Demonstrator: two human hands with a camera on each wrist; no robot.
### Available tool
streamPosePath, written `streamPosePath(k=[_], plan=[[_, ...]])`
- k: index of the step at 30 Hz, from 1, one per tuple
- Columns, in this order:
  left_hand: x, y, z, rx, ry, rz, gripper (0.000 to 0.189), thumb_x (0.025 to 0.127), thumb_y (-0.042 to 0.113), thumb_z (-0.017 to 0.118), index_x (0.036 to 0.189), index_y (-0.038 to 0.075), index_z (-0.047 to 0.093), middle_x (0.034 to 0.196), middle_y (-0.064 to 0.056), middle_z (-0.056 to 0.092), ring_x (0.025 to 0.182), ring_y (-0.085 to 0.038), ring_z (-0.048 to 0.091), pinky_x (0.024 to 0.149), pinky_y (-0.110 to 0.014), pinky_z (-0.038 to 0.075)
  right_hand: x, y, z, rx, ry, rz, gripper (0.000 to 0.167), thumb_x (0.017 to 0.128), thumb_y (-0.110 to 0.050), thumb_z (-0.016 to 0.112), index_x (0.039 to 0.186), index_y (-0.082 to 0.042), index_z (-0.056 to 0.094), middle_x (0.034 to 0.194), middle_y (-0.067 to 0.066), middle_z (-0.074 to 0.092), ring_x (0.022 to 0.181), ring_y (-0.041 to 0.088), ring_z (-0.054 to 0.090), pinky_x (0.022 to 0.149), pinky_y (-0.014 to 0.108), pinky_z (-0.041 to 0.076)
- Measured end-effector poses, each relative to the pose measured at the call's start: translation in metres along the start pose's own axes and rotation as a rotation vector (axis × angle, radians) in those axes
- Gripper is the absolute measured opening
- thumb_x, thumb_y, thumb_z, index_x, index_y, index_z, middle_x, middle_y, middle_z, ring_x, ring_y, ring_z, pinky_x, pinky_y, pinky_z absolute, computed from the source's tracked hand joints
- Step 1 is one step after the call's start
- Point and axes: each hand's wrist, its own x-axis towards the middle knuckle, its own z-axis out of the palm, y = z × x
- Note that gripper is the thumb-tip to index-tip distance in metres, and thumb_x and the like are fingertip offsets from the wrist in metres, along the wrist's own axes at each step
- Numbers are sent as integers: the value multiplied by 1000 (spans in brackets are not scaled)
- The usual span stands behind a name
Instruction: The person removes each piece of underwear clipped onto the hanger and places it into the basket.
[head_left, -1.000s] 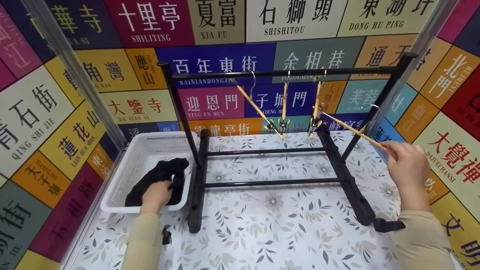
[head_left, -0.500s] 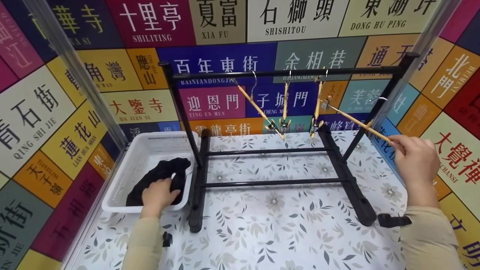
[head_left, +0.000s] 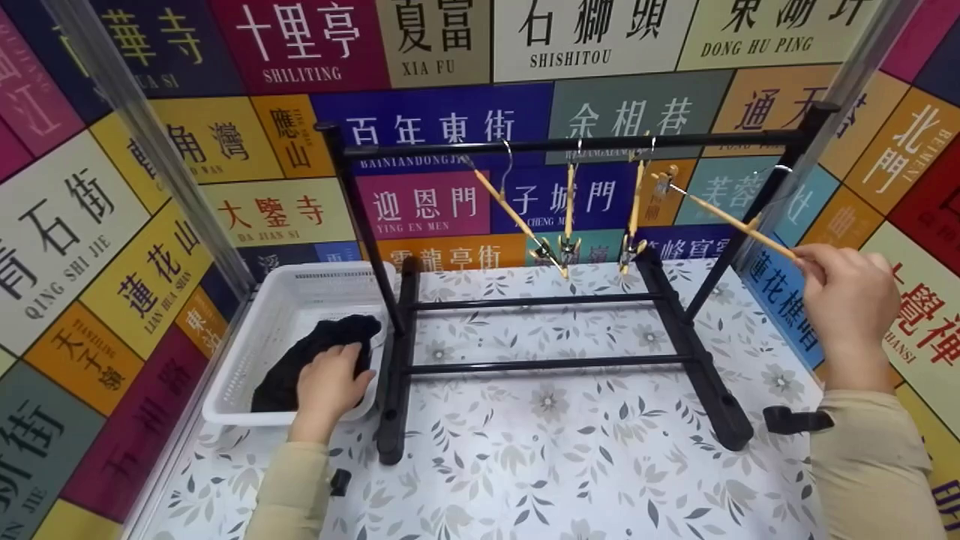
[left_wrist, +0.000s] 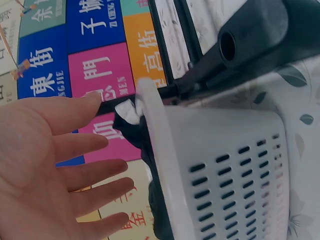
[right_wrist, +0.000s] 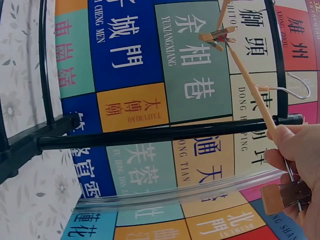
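My right hand (head_left: pixel 851 307) pinches one end of a wooden clip hanger (head_left: pixel 750 226), held slantwise beside the rack's right post. Its metal hook (right_wrist: pixel 300 86) sticks out free, and a clip (right_wrist: pixel 280 199) hangs under my fingers in the right wrist view. My left hand (head_left: pixel 330 390) hovers at the near rim of a white plastic basket (left_wrist: pixel 225 200), fingers extended and thumb spread. Inside the basket lies bunched black cloth (head_left: pixel 292 364), partly hidden by that hand. A small white patch (left_wrist: pixel 129 111) shows on the cloth.
A black rack (head_left: pixel 450 148) stands mid-table, its left foot (head_left: pixel 390 420) close beside the basket. From its top bar hang a tilted wooden hanger (head_left: pixel 517 217), a middle hanger (head_left: pixel 569 202) and a right hanger (head_left: pixel 636 202). Sign-covered panels (head_left: pixel 450 202) enclose the leaf-patterned table (head_left: pixel 547 480).
My right hand has moved right and up with the hanger, away from the hung ones. The left hand has come off the black cloth, its fingers opening, and shifted slightly right.
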Motion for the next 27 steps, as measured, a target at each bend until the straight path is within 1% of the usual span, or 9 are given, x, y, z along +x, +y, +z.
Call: streamPosePath(k=[5,8,11,13,17,22,27], plan=[[-1,9,1,0,119,64,52,87,29,75,127,-1,62,113,-25,65,98,-46,61,81,-59,48,9,-5,-5,-53,8,5,27,101,-24,56,117,-5,69,108,24,65,90,41,44,65,46,33],[-1,14,1,0,165,93,52,86,29,76,126,-1,63,110,-23,66,95,-45,62,79,-58,49,14,-8,-7,-77,7,20,28,102,-23,55,118,-5,68,109,24,65,91,42,43,64,45,33],[-2,21,0,1,183,115,51,85,30,78,124,0,65,109,-22,67,94,-44,62,79,-57,49,21,-11,-9,-85,-1,35,27,102,-21,54,119,-5,67,110,25,64,92,42,42,64,43,32],[-2,25,1,1,184,126,51,84,31,78,123,1,65,108,-21,67,94,-43,62,78,-56,49,25,-12,-10,-88,-6,43,27,103,-20,53,119,-5,67,111,25,64,94,42,42,64,43,32],[-3,35,2,-18,175,155,50,85,32,77,122,2,66,108,-19,68,95,-41,63,80,-55,49,31,-15,-11,-101,-1,43,26,103,-19,52,120,-5,67,112,26,64,99,43,44,68,47,35],[-5,47,6,-48,196,220,50,83,32,78,122,3,66,106,-18,70,92,-40,64,78,-54,50,39,-19,-11,-101,8,42,27,103,-19,52,120,-4,67,109,26,64,100,43,44,66,47,34],[-7,58,11,-43,228,285,48,80,28,81,119,4,67,101,-17,70,88,-40,65,74,-54,50,45,-24,-11,-112,-19,51,28,103,-19,51,121,-4,66,108,26,62,99,44,43,62,44,33]])
